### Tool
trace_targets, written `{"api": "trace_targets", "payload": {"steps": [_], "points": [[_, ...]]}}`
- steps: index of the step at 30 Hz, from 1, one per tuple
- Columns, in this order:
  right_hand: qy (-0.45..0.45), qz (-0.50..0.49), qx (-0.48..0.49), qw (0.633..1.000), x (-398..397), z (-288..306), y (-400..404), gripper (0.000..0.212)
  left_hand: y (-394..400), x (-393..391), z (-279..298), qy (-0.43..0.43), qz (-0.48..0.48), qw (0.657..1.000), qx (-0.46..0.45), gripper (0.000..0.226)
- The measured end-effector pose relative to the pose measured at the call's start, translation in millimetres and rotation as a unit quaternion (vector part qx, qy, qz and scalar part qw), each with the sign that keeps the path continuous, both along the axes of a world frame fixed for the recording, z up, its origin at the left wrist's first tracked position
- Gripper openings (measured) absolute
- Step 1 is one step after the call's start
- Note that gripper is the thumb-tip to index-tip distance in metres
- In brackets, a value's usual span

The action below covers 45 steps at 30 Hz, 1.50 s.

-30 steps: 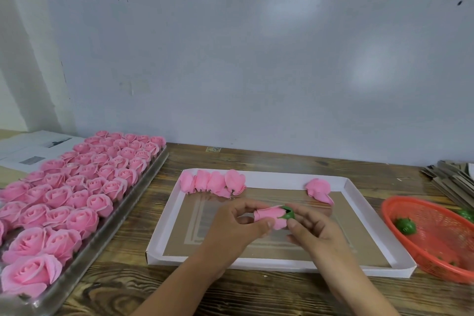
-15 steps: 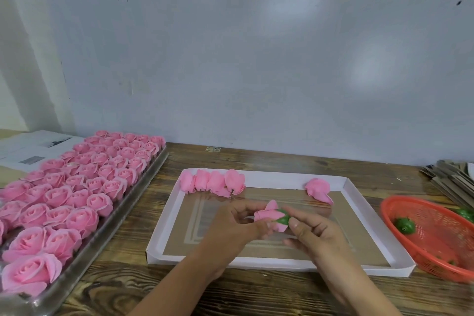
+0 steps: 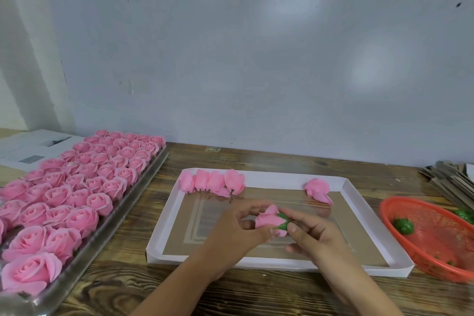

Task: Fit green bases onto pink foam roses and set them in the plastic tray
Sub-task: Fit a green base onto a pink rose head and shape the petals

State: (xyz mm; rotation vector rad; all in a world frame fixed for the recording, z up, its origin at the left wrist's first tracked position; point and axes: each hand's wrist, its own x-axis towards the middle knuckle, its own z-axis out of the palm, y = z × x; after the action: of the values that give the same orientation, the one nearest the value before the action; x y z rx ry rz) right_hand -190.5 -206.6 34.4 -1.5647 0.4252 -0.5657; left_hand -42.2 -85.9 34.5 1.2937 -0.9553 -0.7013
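Left hand (image 3: 238, 233) grips the pink rose (image 3: 268, 219); the green base (image 3: 282, 222) is pinched by the right hand (image 3: 314, 236), fitting probably underway; firm seating is needed next.

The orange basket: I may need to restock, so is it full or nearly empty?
Nearly empty. The orange basket shows mostly bare mesh, with only a few green bases visible; its right part is cut off.

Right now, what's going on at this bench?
A person is fitting a green base onto a pink foam rose, held over the white tray. The left hand grips the rose while the right hand pinches the base against it. Five roses already lie along the tray's far edge. More roses fill the metal tray on the left, and spare bases sit in the red basket on the right.
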Motion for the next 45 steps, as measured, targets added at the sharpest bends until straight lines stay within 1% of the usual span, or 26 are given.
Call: {"api": "trace_targets", "payload": {"steps": [3, 7, 12, 18, 22, 24, 28, 31, 34, 36, 38, 39, 41, 43, 45], "points": [[0.003, 0.004, -0.006, 1.0, -1.0, 0.2, -1.0, 0.032, -1.0, 0.7, -2.6, -0.016, -0.001, 1.0, 0.004, 0.033], [0.012, 0.008, -0.029, 0.999, 0.1, -1.0, -0.3, 0.033, -2.0, 2.6, -6.5, -0.027, 0.01, 1.0, 0.008, 0.033], [0.009, 0.01, -0.044, 0.999, -0.7, -3.0, -2.9, 0.037, -2.0, 3.3, -6.3, -0.041, 0.021, 0.999, 0.006, 0.052], [-0.026, 0.027, -0.007, 0.999, 0.6, -3.2, -2.2, 0.036, -2.5, -0.4, -1.9, -0.047, 0.034, 0.998, -0.032, 0.065], [-0.05, -0.016, 0.008, 0.999, 6.3, -6.3, 3.0, 0.033, -2.7, -2.6, 1.4, -0.012, 0.029, 0.998, -0.06, 0.067], [-0.062, -0.049, -0.007, 0.997, 8.3, -7.3, 4.3, 0.03, -3.6, -4.2, 0.1, -0.002, 0.026, 0.998, -0.061, 0.07], [-0.053, -0.084, -0.047, 0.994, 11.0, -10.0, 8.4, 0.035, -6.0, -6.4, -4.3, -0.016, 0.043, 0.997, -0.059, 0.069], [-0.043, -0.059, -0.03, 0.997, 8.1, -7.9, 8.0, 0.036, -4.8, -4.8, -2.9, -0.021, 0.053, 0.997, -0.059, 0.065], [-0.06, -0.002, 0.044, 0.997, 1.3, -0.9, 5.3, 0.023, -2.7, -1.6, 0.8, -0.001, 0.042, 0.997, -0.065, 0.065], [-0.057, 0.022, 0.077, 0.995, -1.6, 2.0, 3.6, 0.033, -1.5, -0.7, 2.7, 0.006, 0.025, 0.998, -0.066, 0.067], [-0.036, 0.044, 0.068, 0.996, -2.2, 3.2, 2.6, 0.042, -0.2, -0.7, 3.9, 0.0, 0.01, 0.998, -0.061, 0.068], [-0.022, 0.059, 0.054, 0.997, -2.0, 3.3, 2.6, 0.042, 0.3, -0.9, 4.3, -0.006, 0.004, 0.998, -0.057, 0.068], [0.002, 0.082, 0.03, 0.996, -2.3, 3.7, 2.8, 0.035, 1.5, -1.1, 4.9, -0.02, -0.005, 0.999, -0.048, 0.066], [0.008, 0.092, 0.016, 0.996, -2.7, 4.3, 2.8, 0.03, 3.1, -0.7, 5.8, -0.029, -0.014, 0.999, -0.039, 0.065], [0.001, 0.095, 0.015, 0.995, -2.7, 3.5, 2.7, 0.031, 4.9, -0.8, 7.6, -0.032, -0.025, 0.999, -0.032, 0.059]]}}
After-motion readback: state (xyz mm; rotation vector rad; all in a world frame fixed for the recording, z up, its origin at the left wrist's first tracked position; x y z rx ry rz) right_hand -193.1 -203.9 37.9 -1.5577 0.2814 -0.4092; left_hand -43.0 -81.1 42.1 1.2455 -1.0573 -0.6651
